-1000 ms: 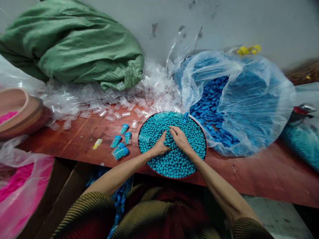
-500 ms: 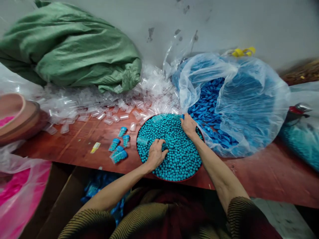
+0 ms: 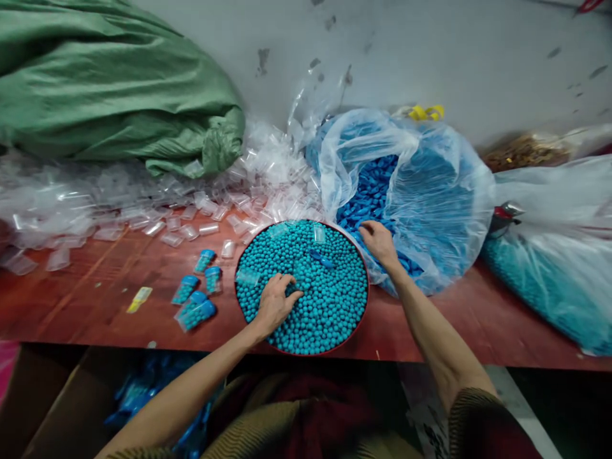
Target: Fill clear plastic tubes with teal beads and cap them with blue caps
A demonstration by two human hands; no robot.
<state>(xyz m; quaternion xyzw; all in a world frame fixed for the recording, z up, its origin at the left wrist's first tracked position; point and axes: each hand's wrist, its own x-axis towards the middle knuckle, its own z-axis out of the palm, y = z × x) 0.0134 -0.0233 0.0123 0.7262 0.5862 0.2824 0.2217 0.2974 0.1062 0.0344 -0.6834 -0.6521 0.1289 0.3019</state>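
Observation:
A round red-rimmed tray (image 3: 329,319) is full of turquoise beads. Over its left part, my left hand (image 3: 276,299) curls round what looks like a clear cup among the beads. My right hand (image 3: 378,242) is at the opening of a translucent bag (image 3: 442,191) of blue caps (image 3: 370,188), fingertips pinched together; whatever they hold is too small to make out. A blue cap piece (image 3: 321,258) and a clear cup (image 3: 319,234) lie on the beads. Several filled cups with blue caps (image 3: 196,309) rest left of the tray.
Many clear empty cups (image 3: 272,166) are heaped along the wall beside a big green sack (image 3: 119,89). A bag of turquoise beads (image 3: 540,287) with a dark-handled metal tool (image 3: 509,213) lies at the right. A small yellow-and-white packet (image 3: 139,299) sits on the red table (image 3: 95,306).
My right hand has moved from the tray's upper right edge to the bag of caps. A blue cap piece now shows on the beads. The view has shifted right.

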